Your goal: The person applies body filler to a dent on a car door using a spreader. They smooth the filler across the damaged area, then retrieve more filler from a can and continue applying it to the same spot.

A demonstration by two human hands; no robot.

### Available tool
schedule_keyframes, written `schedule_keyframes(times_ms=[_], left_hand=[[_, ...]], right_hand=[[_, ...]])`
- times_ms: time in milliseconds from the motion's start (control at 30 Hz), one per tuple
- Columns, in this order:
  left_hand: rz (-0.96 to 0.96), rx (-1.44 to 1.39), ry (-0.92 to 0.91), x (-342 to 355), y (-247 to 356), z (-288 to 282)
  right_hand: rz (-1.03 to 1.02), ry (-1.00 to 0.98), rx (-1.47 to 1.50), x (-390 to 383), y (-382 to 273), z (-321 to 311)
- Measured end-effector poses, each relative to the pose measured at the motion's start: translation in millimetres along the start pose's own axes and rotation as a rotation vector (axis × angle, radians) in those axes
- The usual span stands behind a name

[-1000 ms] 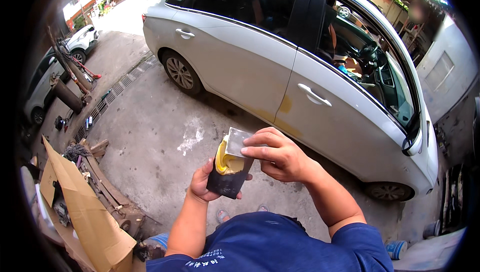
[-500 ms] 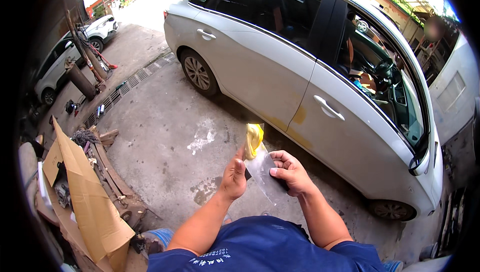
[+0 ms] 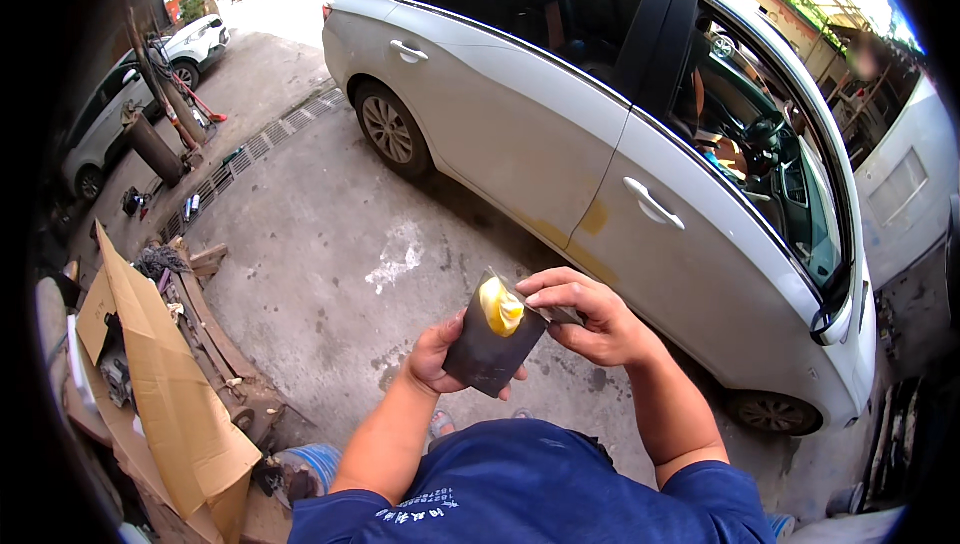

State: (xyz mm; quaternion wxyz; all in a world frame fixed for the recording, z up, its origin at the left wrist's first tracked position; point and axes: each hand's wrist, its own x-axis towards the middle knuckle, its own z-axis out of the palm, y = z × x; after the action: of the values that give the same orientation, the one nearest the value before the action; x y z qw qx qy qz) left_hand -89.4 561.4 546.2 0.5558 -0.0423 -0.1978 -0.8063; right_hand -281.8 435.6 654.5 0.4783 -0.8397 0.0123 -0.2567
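My left hand is closed round a dark flat board, its fingers passing beneath. A lump of yellow and cream putty sits on the board's upper part. At the board's right edge, my right hand grips a thin putty scraper, seen nearly edge-on and mostly hidden by the fingers. Beyond both hands stands a light-coloured car, with yellowish patches low on its doors.
An opened cardboard box and wooden pieces lie at the left. A drain grate crosses the concrete floor. Another car and a leaning post stand at the far left.
The board has turned so its dark face with the putty shows, held in my left hand. My right hand has shifted up to its right edge; the translucent sheet is now seen nearly edge-on.
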Motion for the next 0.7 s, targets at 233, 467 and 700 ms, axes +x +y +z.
schedule_keyframes(times_ms=[233,467,700], left_hand=[[0.401,0.41,0.353,26.1,-14.9,12.9],[0.5,1.007,0.648,16.3,-19.2,-13.2],[0.377,0.531,0.469,5.2,4.8,-8.3]], right_hand=[[0.105,0.341,-0.638,8.7,9.5,12.1],[0.146,0.309,-0.571,3.5,9.1,24.7],[-0.002,0.221,-0.589,-11.3,5.0,29.4]])
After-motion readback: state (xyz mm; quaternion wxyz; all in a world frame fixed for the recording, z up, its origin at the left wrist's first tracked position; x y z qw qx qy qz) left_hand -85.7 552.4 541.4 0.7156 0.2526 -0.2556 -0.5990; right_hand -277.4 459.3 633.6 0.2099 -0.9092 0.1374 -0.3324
